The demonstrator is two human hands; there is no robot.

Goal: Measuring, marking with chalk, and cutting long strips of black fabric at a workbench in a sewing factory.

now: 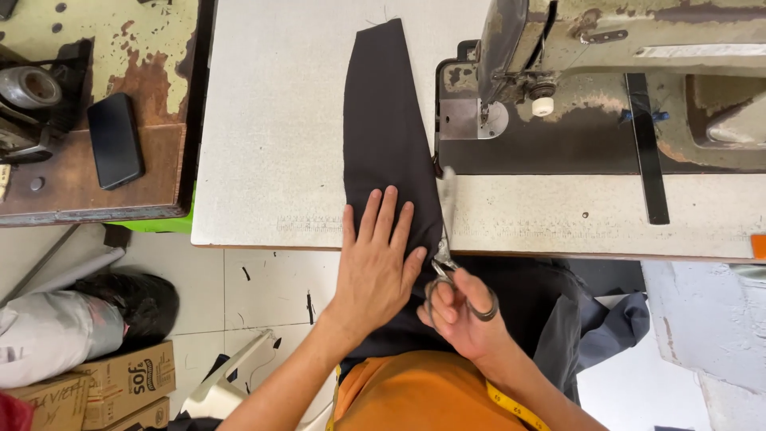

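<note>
While the left hand [375, 267] lies flat with fingers spread on the dark fabric [387, 144] at the table edge [271, 235], the right hand [463, 315], closed through scissors [447, 263] cutting alongside, risks nicking those fingertips or cutting off line, with the sewing machine [606, 72] crowding the right.

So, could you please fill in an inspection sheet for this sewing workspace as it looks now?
Surface: pale speckled table, worn at its front edge.
Job's things: dark fabric lying flat; scissors at its right edge.
Clutter: black phone on the rusty side bench.
Hands: left hand flat on the fabric; right hand in the scissor loops.
Cables: nothing seen.
Surroundings: sewing machine, cardboard boxes, tiled floor.
</note>
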